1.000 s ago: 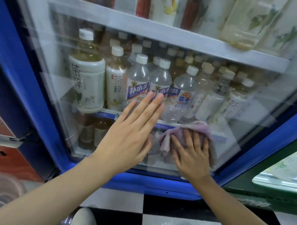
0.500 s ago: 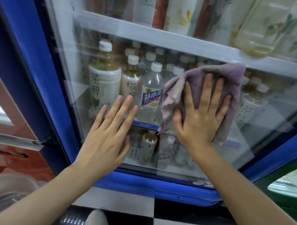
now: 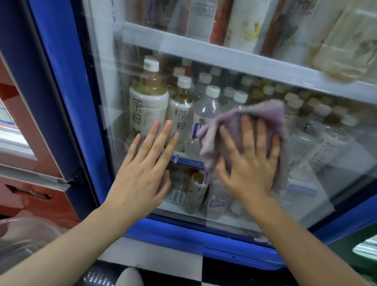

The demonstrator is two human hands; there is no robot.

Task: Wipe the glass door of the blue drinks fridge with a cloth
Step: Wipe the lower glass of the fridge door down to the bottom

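Wiping of clear glass door (image 3: 240, 65) of blue-framed drinks fridge (image 3: 56, 76): pressing crumpled lilac cloth (image 3: 268, 116) flat at mid-pane under spread right hand (image 3: 250, 165), bracing with flat, straight-fingered left hand (image 3: 143, 175) just beside, advisably overlapping strokes out to the frame.

Floor (image 3: 156, 257): black and white checker tiles, at 6 o'clock.
Shoe (image 3: 129, 279): pale toe at the bottom edge, on the tiles.
Basin (image 3: 17, 241): clear plastic, perhaps a bowl or tub, at 8 o'clock; too blurred to say which.
Red cabinet (image 3: 19, 196): at 9 o'clock, with a dark handle slot.
Green cabinet (image 3: 351, 243): at 4 o'clock, only its corner showing, with a glass pane.
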